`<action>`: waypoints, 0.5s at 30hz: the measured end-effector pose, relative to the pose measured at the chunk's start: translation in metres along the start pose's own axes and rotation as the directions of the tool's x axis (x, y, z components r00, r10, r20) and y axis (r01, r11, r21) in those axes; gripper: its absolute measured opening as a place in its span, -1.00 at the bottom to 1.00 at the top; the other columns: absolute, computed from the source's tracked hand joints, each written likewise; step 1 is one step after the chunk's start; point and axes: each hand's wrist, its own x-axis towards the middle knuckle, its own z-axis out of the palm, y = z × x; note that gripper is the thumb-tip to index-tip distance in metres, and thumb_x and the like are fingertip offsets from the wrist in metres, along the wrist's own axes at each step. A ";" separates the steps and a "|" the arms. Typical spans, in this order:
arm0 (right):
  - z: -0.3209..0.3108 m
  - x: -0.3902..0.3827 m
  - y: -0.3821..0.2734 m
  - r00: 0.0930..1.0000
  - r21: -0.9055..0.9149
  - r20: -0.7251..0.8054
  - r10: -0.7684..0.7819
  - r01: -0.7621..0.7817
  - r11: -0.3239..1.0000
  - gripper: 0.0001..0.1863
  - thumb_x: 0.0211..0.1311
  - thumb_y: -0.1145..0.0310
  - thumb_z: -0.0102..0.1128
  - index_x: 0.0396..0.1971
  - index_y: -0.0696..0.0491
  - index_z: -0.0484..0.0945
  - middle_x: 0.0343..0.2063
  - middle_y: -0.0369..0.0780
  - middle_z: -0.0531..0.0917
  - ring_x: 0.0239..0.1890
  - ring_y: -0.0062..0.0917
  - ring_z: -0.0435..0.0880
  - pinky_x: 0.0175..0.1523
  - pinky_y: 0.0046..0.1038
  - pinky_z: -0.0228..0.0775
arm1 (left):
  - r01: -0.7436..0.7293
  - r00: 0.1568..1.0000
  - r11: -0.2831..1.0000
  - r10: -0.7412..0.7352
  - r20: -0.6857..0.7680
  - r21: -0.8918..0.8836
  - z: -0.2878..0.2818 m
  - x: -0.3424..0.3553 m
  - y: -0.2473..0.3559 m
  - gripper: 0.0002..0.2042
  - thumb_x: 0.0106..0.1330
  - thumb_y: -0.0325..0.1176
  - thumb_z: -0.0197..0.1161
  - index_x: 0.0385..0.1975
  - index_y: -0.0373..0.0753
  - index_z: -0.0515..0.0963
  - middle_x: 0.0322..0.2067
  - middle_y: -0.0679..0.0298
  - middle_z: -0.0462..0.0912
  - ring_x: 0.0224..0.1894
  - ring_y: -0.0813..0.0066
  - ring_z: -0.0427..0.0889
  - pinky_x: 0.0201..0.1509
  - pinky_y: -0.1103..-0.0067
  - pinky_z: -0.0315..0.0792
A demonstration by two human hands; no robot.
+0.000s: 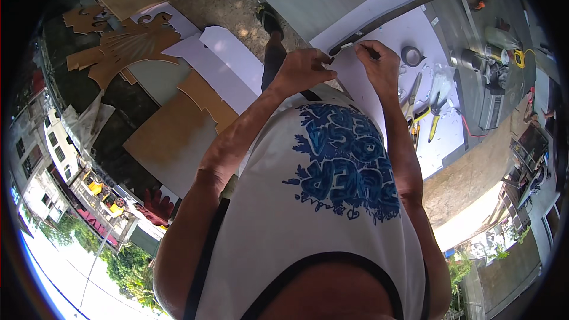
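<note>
Both my hands work close together over the near left edge of a table covered by a white sheet (435,38). My left hand (302,72) has its fingers bent inward, with the fingertips by the near end of a long dark curved strip (391,19). My right hand (381,66) is closed, and a small black thing (373,54) shows among its fingers. Between the hands a short pale piece (346,46) lies at the strip's end. What the fingertips pinch is too small to make out. The strip runs away to the far right across the sheet.
Right of my right hand lie a grey tape roll (412,56), scissors (413,90), yellow-handled pliers (435,121) and a clear plastic bag (441,80). Farther right are a yellow tape measure (520,58) and a metal box (492,106). Cut brown boards (139,44) lie at left.
</note>
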 end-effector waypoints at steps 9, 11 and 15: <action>0.011 0.008 -0.005 0.999 -0.215 -0.017 0.030 -0.033 0.976 -0.80 0.08 0.29 0.35 -0.40 0.12 0.75 -0.50 -0.08 0.76 -0.52 -0.32 0.74 -0.29 -0.37 0.55 | -0.411 0.866 0.807 0.491 -0.095 0.425 0.003 -0.014 -0.009 -0.59 0.17 -0.52 0.30 0.08 -0.34 0.59 -0.40 -0.02 0.70 -0.35 0.04 0.72 -0.24 0.33 0.61; 0.013 0.009 -0.009 0.999 -0.250 -0.037 0.020 -0.029 0.968 -0.80 0.06 0.28 0.34 -0.42 0.11 0.75 -0.51 -0.06 0.75 -0.52 -0.26 0.74 -0.29 -0.33 0.55 | -0.439 0.845 0.788 0.526 -0.101 0.431 0.004 -0.012 -0.011 -0.60 0.18 -0.53 0.30 0.07 -0.33 0.59 -0.40 -0.01 0.70 -0.36 0.06 0.72 -0.26 0.32 0.60; 0.016 0.009 -0.011 0.999 -0.307 -0.045 0.010 -0.024 0.951 -0.83 0.08 0.30 0.37 -0.44 0.10 0.74 -0.53 -0.07 0.74 -0.50 -0.22 0.74 -0.30 -0.28 0.54 | -0.435 0.847 0.800 0.519 -0.113 0.414 0.005 -0.009 -0.012 -0.64 0.20 -0.54 0.28 0.03 -0.31 0.62 -0.41 -0.01 0.70 -0.38 0.08 0.72 -0.29 0.32 0.59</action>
